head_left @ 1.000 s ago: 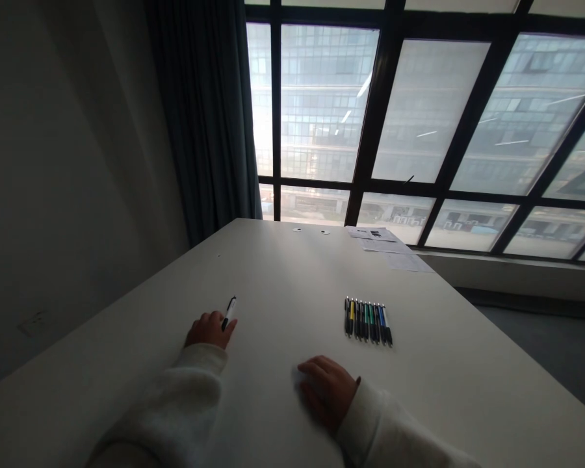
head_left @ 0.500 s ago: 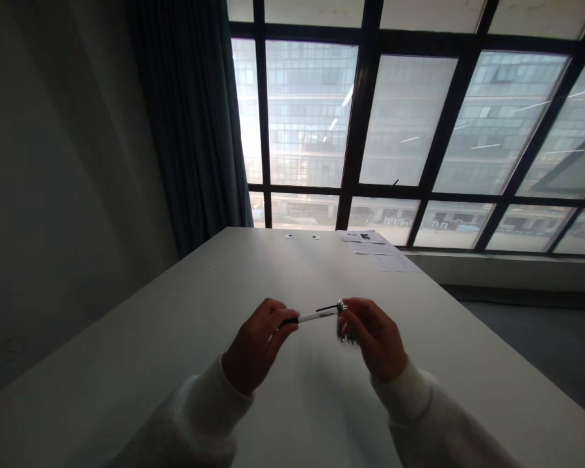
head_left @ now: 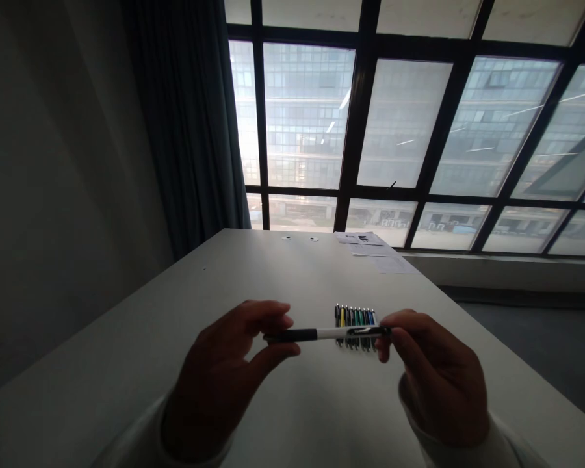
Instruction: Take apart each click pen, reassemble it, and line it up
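Note:
A white and black click pen (head_left: 329,333) is held level above the table, its black grip pointing left and its clip to the right. My right hand (head_left: 441,374) pinches the clip end between thumb and fingers. Around the black grip end, my left hand (head_left: 224,374) has its thumb and fingers apart, with the pen's tip between them; whether they touch it is hard to make out. Behind the held pen lies a row of several pens (head_left: 355,316) side by side, partly covered by the pen and my right fingers.
The white table (head_left: 273,279) stretches towards the window (head_left: 302,117). Printed sheets (head_left: 370,247) lie at its far right edge, and two small round fittings (head_left: 286,238) sit near the far edge. A dark curtain (head_left: 190,130) hangs at the left.
My left hand first held the pen low on the left of the table. It brought the pen to the middle, where my right hand took the clip end. Both hands then came closer to me.

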A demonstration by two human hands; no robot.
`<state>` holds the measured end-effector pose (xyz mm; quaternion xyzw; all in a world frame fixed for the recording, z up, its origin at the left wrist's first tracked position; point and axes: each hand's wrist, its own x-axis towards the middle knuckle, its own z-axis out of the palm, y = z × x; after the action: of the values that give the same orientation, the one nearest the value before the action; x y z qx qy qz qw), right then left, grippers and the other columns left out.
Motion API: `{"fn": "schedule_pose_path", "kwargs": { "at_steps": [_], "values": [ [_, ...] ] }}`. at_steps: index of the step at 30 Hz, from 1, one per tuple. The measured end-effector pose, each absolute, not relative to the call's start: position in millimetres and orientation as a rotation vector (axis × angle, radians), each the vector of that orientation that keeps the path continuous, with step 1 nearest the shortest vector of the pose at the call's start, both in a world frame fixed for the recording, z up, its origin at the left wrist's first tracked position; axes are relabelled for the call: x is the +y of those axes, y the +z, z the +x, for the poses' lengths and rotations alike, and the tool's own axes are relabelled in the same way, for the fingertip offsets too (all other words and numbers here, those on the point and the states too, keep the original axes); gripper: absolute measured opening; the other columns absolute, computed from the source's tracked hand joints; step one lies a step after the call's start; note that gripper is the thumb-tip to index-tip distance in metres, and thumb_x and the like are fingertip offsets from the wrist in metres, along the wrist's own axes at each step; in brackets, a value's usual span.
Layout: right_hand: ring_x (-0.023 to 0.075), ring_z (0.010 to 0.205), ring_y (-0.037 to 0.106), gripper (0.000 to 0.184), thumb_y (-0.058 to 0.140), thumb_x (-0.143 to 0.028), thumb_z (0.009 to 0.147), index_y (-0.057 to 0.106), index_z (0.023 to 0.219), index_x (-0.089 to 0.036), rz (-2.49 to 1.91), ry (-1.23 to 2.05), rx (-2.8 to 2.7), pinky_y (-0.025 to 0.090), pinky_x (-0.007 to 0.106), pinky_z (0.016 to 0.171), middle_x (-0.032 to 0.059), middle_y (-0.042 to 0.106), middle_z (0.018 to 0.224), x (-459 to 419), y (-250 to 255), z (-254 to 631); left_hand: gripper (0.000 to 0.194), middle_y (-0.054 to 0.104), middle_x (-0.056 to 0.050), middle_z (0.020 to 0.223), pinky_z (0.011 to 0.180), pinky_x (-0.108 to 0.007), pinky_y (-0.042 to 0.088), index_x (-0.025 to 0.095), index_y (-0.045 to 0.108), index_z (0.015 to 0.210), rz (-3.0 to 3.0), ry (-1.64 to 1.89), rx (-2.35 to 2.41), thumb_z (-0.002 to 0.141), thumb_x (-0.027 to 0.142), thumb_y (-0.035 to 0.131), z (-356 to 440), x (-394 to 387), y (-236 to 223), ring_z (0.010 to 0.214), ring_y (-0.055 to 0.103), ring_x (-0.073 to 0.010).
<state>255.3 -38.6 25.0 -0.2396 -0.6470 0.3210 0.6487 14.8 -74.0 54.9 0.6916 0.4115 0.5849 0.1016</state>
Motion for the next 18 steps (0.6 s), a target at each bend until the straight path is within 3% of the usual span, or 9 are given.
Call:
{"fn": "schedule_pose_path", "kwargs": {
  "at_steps": [7,18],
  "values": [
    [0.0137,0.067,0.060,0.016,0.060,-0.012,0.089,0.068,0.100,-0.020,-0.548,0.665,-1.454,0.049,0.026,0.056,0.0030,0.062,0.077,-49,33,262,0.021,0.073,0.002,0.085,0.070,-0.016,0.060,0.025,0.072,0.084,1.727,1.929,1.151,0.068,0.015,0.081,14,-86,58,0.079,0.070,-0.0136],
    [0.0152,0.061,0.064,0.022,0.063,-0.005,0.084,0.070,0.099,-0.019,-0.553,0.616,-1.438,0.049,0.024,0.045,0.0056,0.066,0.081,-56,41,260,0.015,0.075,0.003,0.083,0.076,-0.022,0.062,0.024,0.071,0.079,1.625,2.038,1.071,0.072,0.012,0.075,21,-87,61,0.080,0.072,-0.0152]
  ]
}}
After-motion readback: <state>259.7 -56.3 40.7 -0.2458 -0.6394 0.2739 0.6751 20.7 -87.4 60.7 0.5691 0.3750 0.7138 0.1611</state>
